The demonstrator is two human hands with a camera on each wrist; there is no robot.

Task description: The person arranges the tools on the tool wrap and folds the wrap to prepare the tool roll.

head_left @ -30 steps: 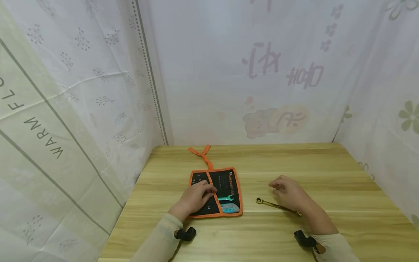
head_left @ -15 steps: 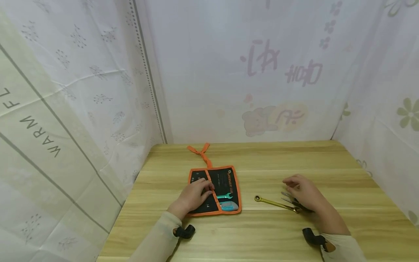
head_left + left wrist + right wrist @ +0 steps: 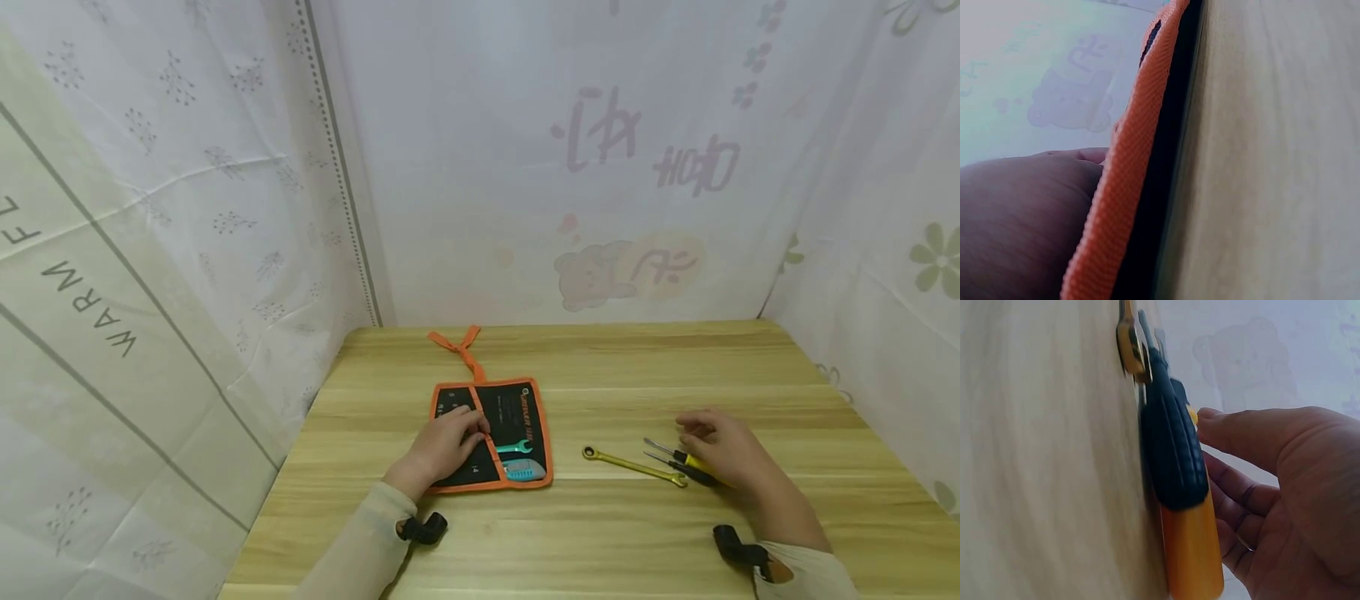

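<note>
The yellow screwdriver (image 3: 697,464) lies on the desk (image 3: 600,542), right of the middle, next to the black screwdriver (image 3: 697,476). From above, the right hand (image 3: 724,450) hides its back end. The right wrist view shows that fat end, but the black handle blocks some of it. This hand looks loose, fingers softly bent; I can't tell if it touches the yellow one. The gold wrench (image 3: 633,467) lies just left. The left hand (image 3: 441,446) bends over the pouch (image 3: 513,412), left of the middle, covering some numbers. Its fingertips don't show from the left wrist, so I can't tell if it pinches. The orange strap (image 3: 467,358) points toward the desk's far edge.
</note>
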